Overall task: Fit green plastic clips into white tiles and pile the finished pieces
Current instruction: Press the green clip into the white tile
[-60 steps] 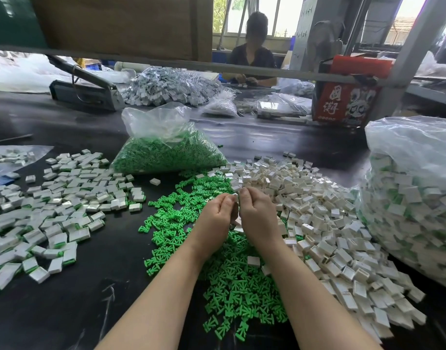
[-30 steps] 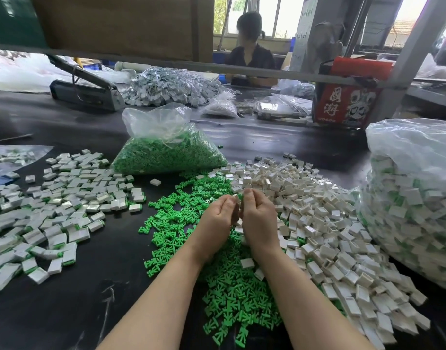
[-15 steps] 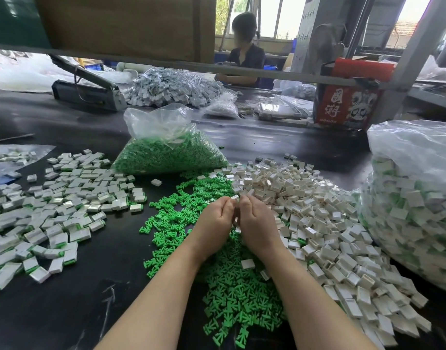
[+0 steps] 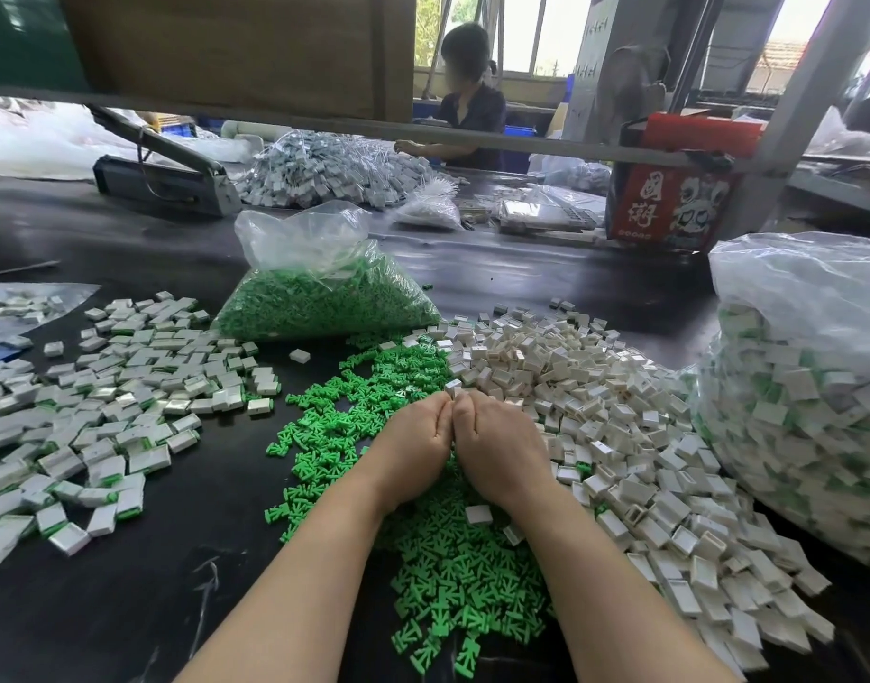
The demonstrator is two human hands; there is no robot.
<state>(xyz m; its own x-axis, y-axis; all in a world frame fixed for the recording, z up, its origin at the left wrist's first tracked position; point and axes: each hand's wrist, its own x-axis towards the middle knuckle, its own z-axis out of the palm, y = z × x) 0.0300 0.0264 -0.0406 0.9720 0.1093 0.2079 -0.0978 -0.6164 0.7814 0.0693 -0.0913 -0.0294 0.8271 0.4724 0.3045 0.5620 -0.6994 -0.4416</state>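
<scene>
small white plastic tile [image 4: 453, 386] at frame centre, just above both fists, pinched between curled fingertips of left hand [image 4: 415, 431] and right hand [image 4: 492, 436]; green clip hidden, cannot tell how far seated. best pressed straight with thumbs, square to the slot, until flush. loose green t-shaped plastic clips [image 4: 437, 559] directly below, heap of empty white tiles [image 4: 595, 411] to the right, spread of finished green-edged white pieces [image 4: 103, 416] at left for the drop. clear bag of green clips [image 4: 324, 298] above centre.
</scene>
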